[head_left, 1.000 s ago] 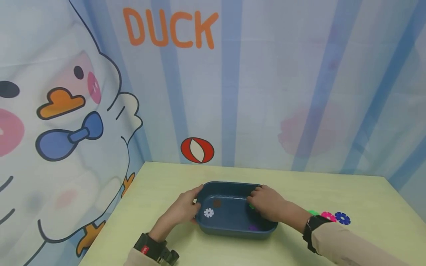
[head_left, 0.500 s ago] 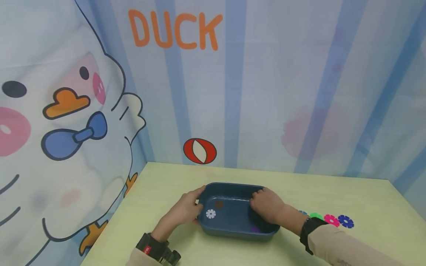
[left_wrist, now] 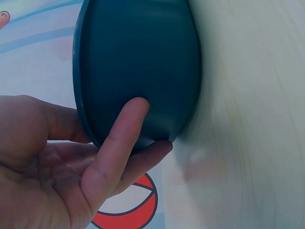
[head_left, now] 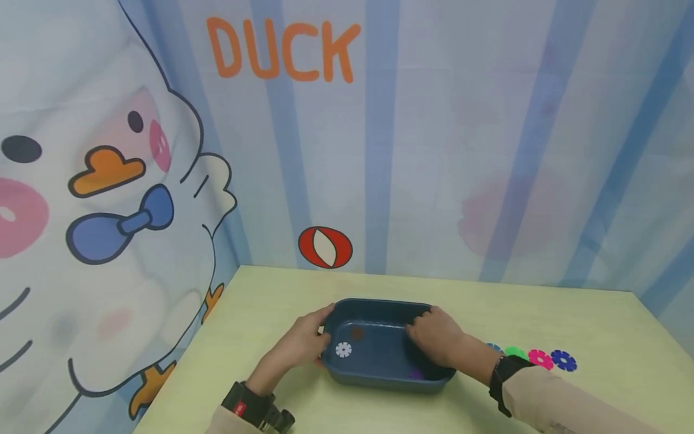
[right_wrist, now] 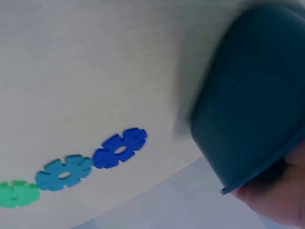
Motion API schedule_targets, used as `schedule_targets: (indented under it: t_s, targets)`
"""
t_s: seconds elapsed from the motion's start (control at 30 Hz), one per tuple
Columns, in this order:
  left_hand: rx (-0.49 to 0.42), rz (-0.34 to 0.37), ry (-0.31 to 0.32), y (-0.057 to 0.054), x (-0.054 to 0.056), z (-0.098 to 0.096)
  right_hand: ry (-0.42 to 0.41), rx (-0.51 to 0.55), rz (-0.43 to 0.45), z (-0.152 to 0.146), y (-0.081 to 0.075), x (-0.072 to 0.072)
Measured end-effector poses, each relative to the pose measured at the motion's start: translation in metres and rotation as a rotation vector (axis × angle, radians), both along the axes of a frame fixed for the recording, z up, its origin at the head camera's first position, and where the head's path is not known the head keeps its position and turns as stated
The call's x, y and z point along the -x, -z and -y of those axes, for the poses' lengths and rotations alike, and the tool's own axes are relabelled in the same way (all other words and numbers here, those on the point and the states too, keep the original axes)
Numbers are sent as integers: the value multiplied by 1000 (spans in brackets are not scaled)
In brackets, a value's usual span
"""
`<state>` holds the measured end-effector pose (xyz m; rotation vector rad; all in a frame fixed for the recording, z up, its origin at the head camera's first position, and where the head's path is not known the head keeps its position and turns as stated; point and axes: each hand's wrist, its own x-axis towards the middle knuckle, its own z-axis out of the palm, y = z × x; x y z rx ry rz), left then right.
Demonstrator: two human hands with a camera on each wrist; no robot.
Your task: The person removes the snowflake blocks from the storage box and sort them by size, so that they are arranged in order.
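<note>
A dark blue-grey plastic basin [head_left: 379, 382] stands on the table. My left hand [head_left: 300, 337] grips its left end, and in the left wrist view two fingers lie against the outer wall [left_wrist: 143, 62]. Over the right end reaches my right hand [head_left: 436, 337], its fingertips down inside and hidden, so what they hold cannot be seen. On the basin floor lie a white snowflake disc [head_left: 343, 349], a brown disc [head_left: 356, 333] and a purple one [head_left: 416, 374]. The right wrist view shows the basin's outer wall [right_wrist: 252, 95] and part of that hand.
Right of the basin, a row of snowflake discs lies on the pale yellow table [head_left: 591, 325]: light blue [head_left: 493, 347], green [head_left: 514, 351], pink [head_left: 540, 360] and dark blue [head_left: 564, 360]. The right forearm partly covers the row. A printed cloth backdrop [head_left: 434, 150] hangs behind.
A green disc beside my right fingertips a second ago is now out of sight at the hand. My left hand keeps its grip, and the view has shifted slightly.
</note>
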<state>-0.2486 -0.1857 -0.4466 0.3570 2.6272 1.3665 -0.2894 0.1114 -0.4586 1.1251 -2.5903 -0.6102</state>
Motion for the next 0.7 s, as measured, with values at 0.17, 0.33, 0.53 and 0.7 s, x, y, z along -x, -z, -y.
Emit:
schedule_targets:
  t_s: [0.17, 0.33, 0.53, 0.7]
  targets:
    - [-10, 0, 2, 0, 0, 0, -35, 130, 51, -2, 3, -2]
    - [-19, 5, 10, 0, 1, 0, -70, 308, 118, -5, 3, -4]
    - [-15, 12, 4, -1, -1, 0, -69, 620, 375, -20, -9, -3]
    - [-12, 13, 7, -2, -2, 0, -33, 823, 622, -36, -21, -1]
